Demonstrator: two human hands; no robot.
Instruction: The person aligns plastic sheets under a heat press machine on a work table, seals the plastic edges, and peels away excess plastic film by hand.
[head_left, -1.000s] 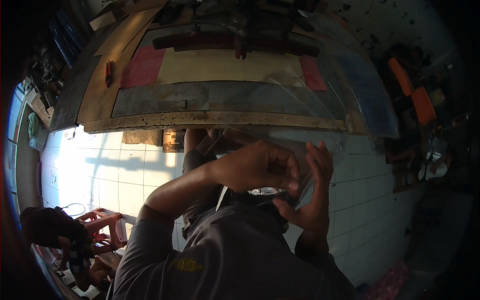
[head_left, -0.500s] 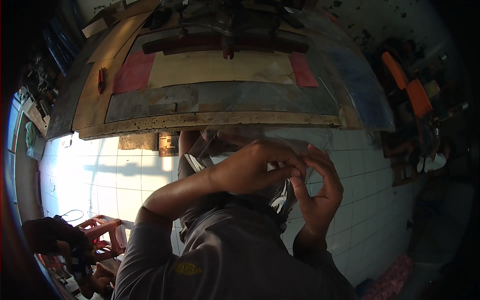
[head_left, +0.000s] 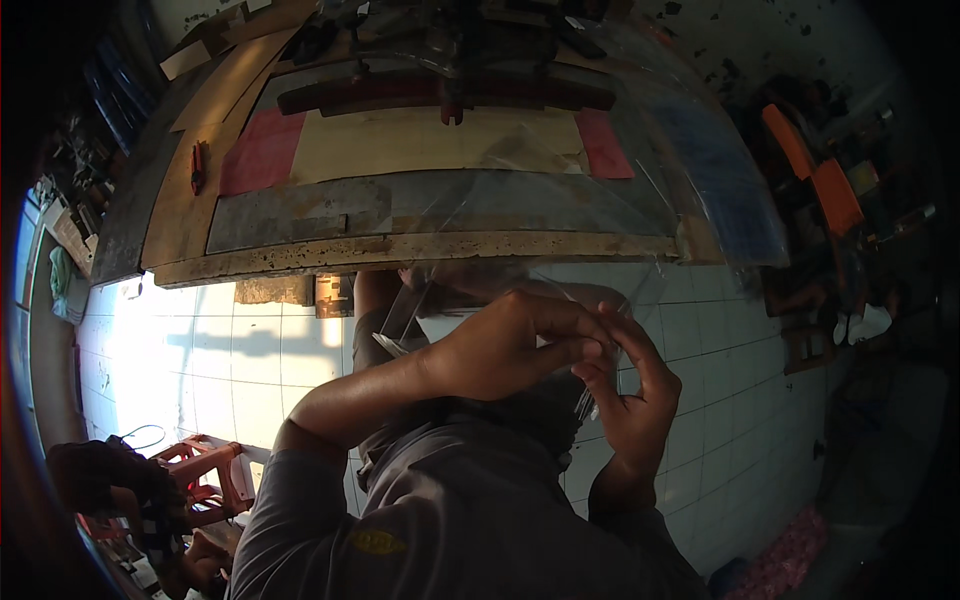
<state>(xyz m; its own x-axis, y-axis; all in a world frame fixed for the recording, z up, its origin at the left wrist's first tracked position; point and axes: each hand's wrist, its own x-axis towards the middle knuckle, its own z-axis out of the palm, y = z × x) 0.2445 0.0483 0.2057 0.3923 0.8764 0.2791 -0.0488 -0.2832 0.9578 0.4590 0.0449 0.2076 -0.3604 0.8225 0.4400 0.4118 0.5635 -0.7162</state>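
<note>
A large clear plastic sheet [head_left: 640, 190] hangs in front of me and drapes up over the workbench [head_left: 400, 250]. My left hand [head_left: 515, 345] reaches across from the lower left, its fingers pinched on the sheet's lower edge. My right hand [head_left: 632, 400] rises from below with its fingertips meeting the left hand's fingers on the same edge. A folded corner of the plastic [head_left: 400, 320] shows to the left of my left hand. Both hands are held close to my chest, above my grey shirt [head_left: 470, 510].
The workbench carries a pale board with red patches [head_left: 262, 150], a dark bar [head_left: 440, 95] and a red-handled tool [head_left: 197, 165]. White floor tiles [head_left: 200, 350] lie below. A red stool [head_left: 205, 470] stands at the lower left, and orange items [head_left: 815, 175] sit at the right.
My hands have come together, and the left hand's fingers now meet the right hand's fingertips on the plastic. The plastic's lower edge has gathered between them.
</note>
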